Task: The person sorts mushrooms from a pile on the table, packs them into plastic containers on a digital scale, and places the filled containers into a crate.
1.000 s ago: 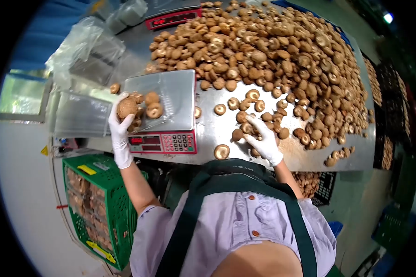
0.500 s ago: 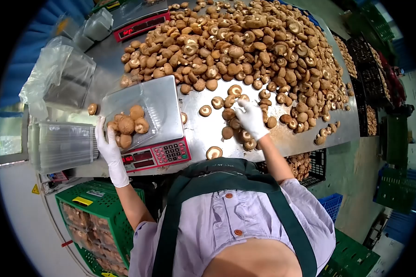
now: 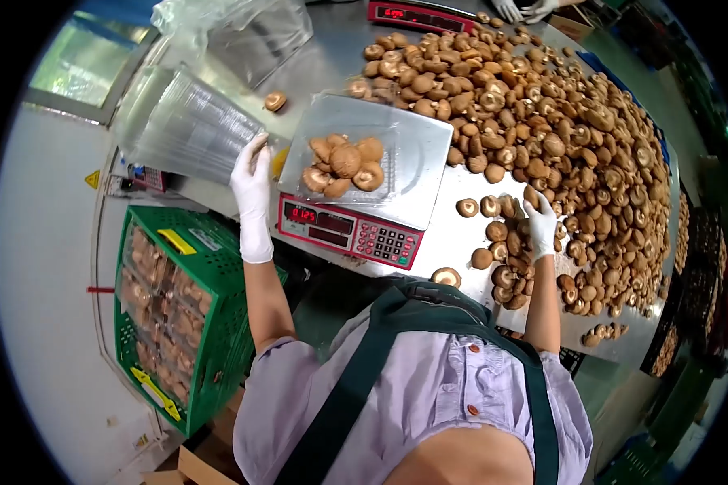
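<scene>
My left hand (image 3: 253, 194), in a white glove, is beside the left edge of the scale (image 3: 429, 153), its fingers apart and holding nothing. Close to its fingertips stands a stack of clear plastic trays (image 3: 190, 129). On the scale lies a clear tray (image 3: 387, 174) with several shiitake mushrooms (image 3: 346, 161) in it. My gloved right hand (image 3: 543, 229) is closed at the fingertips on a shiitake mushroom (image 3: 531, 196), above a small group of loose mushrooms (image 3: 500, 249) at the near side of the big mushroom pile (image 3: 542, 113).
A single mushroom (image 3: 275, 101) lies behind the scale, another (image 3: 446, 277) near the table's front edge. A green crate (image 3: 218, 267) of packed trays stands below left. A second scale (image 3: 421, 16) is at the back, and another person's gloved hands (image 3: 526, 10) show at the top.
The view has swung left, so the table appears shifted right. My left hand has come away from the filled tray. My right hand now has a mushroom at its fingertips. The scale's reading differs.
</scene>
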`<state>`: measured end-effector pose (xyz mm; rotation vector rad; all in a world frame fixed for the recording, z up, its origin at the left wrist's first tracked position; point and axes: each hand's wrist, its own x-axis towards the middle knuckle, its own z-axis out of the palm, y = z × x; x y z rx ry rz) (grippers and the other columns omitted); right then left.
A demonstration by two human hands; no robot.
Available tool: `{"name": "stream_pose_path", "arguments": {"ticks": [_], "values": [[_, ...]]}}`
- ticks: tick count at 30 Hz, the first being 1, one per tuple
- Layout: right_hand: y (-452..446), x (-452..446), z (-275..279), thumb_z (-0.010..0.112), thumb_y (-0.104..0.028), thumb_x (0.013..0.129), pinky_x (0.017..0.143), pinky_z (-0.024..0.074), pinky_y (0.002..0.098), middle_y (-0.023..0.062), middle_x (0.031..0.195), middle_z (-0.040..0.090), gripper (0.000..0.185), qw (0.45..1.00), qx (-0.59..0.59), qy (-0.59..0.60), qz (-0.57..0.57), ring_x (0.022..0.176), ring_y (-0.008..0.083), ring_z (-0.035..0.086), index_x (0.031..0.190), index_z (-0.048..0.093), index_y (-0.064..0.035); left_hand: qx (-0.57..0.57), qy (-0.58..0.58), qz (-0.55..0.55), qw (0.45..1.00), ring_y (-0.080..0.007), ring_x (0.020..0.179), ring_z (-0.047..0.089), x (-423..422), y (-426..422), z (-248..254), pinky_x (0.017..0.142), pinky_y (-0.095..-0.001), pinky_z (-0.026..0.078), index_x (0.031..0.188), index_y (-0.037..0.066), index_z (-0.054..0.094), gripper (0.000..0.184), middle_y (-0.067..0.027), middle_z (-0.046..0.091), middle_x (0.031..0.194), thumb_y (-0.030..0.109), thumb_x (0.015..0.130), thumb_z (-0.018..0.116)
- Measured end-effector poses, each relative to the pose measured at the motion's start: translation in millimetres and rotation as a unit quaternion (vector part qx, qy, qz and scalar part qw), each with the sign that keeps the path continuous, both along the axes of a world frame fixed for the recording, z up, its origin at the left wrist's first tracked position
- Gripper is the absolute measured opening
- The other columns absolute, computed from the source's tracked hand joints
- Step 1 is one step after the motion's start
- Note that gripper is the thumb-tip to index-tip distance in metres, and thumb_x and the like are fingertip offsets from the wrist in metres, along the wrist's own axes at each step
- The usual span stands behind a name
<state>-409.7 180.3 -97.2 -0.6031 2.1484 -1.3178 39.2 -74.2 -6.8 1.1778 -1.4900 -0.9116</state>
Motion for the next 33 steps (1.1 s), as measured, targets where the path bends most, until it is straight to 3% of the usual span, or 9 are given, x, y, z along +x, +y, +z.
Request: {"name": "stream_pose_path", "arguments": {"ticks": [6, 9, 10, 14, 18, 23, 27, 30, 33], "values": [[23.2, -17.5, -18.0, 0.054, -0.021, 0.089, 0.089, 0.0506, 0.0412, 0.0114, 0.114, 0.060, 0.041, 0.892, -0.291, -0.341, 0.060, 0.103, 0.0229, 0.059, 0.124, 0.051, -0.0005, -0.099, -0.218, -0.188, 0.953, -0.0274, 0.126, 0.046, -30.8, 11.9, 3.8, 0.106, -0.0362, 0.034, 0.131, 0.006, 0.050, 0.057, -0.0145, 0.052, 0.131, 0.009, 0.076, 0.066], [15.7, -5.4, -16.2, 0.055, -0.028, 0.092, 0.091, 0.0491, 0.0479, 0.0121, 0.111, 0.060, 0.038, 0.882, -0.246, -0.402, -0.009, 0.104, 0.0252, 0.058, 0.120, 0.053, -0.0015, -0.180, -0.315, -0.174, 0.916, -0.0333, 0.121, 0.049, -44.8, 9.1, -7.9, 0.105, -0.0435, 0.034, 0.125, 0.010, 0.055, 0.057, -0.0159, 0.056, 0.124, 0.014, 0.070, 0.068], [14.0, -9.8, -21.3, 0.052, -0.032, 0.095, 0.098, 0.0408, 0.0552, 0.0146, 0.129, 0.051, 0.047, 0.886, -0.202, -0.415, -0.028, 0.118, 0.0284, 0.050, 0.128, 0.044, -0.0002, -0.179, -0.318, -0.167, 0.916, -0.0341, 0.119, 0.050, -45.7, 5.7, -11.4, 0.102, -0.0441, 0.036, 0.120, 0.009, 0.058, 0.051, -0.0150, 0.058, 0.121, 0.012, 0.070, 0.069], [0.8, -1.1, -23.9, 0.048, -0.028, 0.096, 0.086, 0.0513, 0.0435, 0.0168, 0.116, 0.057, 0.039, 0.899, -0.160, -0.407, -0.010, 0.105, 0.0290, 0.057, 0.124, 0.047, -0.0004, -0.162, -0.204, -0.117, 0.958, -0.0295, 0.114, 0.055, -46.9, 14.1, -7.2, 0.099, -0.0372, 0.042, 0.110, 0.002, 0.058, 0.045, -0.0159, 0.058, 0.120, -0.003, 0.067, 0.072], [-17.7, 6.3, -7.6, 0.041, -0.028, 0.098, 0.083, 0.0517, 0.0378, 0.0155, 0.112, 0.061, 0.037, 0.871, -0.234, -0.430, -0.035, 0.095, 0.0259, 0.061, 0.118, 0.053, 0.0009, -0.165, -0.147, -0.129, 0.967, -0.0309, 0.115, 0.054, -52.7, 24.9, -3.8, 0.099, -0.0380, 0.042, 0.094, 0.004, 0.050, 0.039, -0.0169, 0.056, 0.124, -0.002, 0.065, 0.075], [-49.4, -6.5, 12.5, 0.062, -0.033, 0.088, 0.067, 0.0460, 0.0262, 0.0050, 0.085, 0.065, 0.028, 0.960, -0.115, -0.248, -0.059, 0.072, 0.0122, 0.056, 0.088, 0.062, -0.0044, -0.179, -0.235, -0.178, 0.939, -0.0311, 0.100, 0.056, -39.7, 34.1, -18.3, 0.088, -0.0384, 0.043, 0.075, 0.006, 0.051, 0.030, -0.0122, 0.061, 0.115, 0.008, 0.065, 0.079], [-87.3, 2.9, 34.7, 0.067, -0.031, 0.084, 0.069, 0.0470, 0.0272, 0.0032, 0.085, 0.066, 0.029, 0.997, -0.016, -0.059, 0.040, 0.075, 0.0118, 0.058, 0.097, 0.068, -0.0044, -0.159, -0.209, -0.129, 0.956, -0.0301, 0.101, 0.058, -52.8, 40.9, -24.2, 0.087, -0.0379, 0.045, 0.079, 0.005, 0.051, 0.027, -0.0136, 0.061, 0.116, 0.004, 0.068, 0.076], [-121.9, 13.6, 35.5, 0.066, -0.030, 0.079, 0.078, 0.0511, 0.0369, 0.0147, 0.099, 0.067, 0.045, 0.936, 0.102, 0.318, 0.111, 0.089, 0.0294, 0.065, 0.117, 0.059, -0.0068, -0.152, -0.187, -0.114, 0.964, -0.0299, 0.103, 0.059, -57.2, 39.8, -23.4, 0.089, -0.0374, 0.046, 0.085, 0.004, 0.052, 0.028, -0.0148, 0.061, 0.116, 0.002, 0.069, 0.075], [-131.1, 11.0, 1.5, 0.066, -0.028, 0.078, 0.077, 0.0514, 0.0409, 0.0142, 0.113, 0.061, 0.044, 0.877, 0.100, 0.432, 0.187, 0.093, 0.0314, 0.064, 0.117, 0.056, -0.0088, -0.154, -0.190, -0.133, 0.960, -0.0296, 0.108, 0.058, -61.0, 40.3, -13.9, 0.094, -0.0374, 0.045, 0.110, 0.002, 0.057, 0.043, -0.0145, 0.061, 0.117, 0.001, 0.069, 0.070]]}}
